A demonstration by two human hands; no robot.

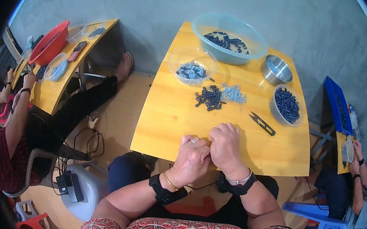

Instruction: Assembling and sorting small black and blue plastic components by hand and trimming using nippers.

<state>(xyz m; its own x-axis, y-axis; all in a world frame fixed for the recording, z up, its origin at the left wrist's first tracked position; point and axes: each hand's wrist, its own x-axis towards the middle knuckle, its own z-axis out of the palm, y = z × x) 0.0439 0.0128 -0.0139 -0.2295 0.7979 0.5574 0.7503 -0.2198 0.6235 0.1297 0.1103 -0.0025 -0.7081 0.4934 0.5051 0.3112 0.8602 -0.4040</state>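
Close together at the table's near edge, my left hand (191,157) and my right hand (226,146) are both closed, with the fingers curled inward and the knuckles almost meeting. Whatever they grip is hidden behind the fingers. Beyond them lies a loose heap of small dark cylindrical pieces (210,98). Touching its right side is a scatter of tiny clear bluish pieces (234,93). A pair of black thread snips (262,123) rests to the right, ahead of my right hand.
On the yellow table (164,130) stand a large teal basin (256,52), a clear bowl (175,57) of mixed pieces, a steel bowl (283,76) and a clear tub (297,120) of dark pieces. People work at side tables left and right. Cables (94,143) hang at left.
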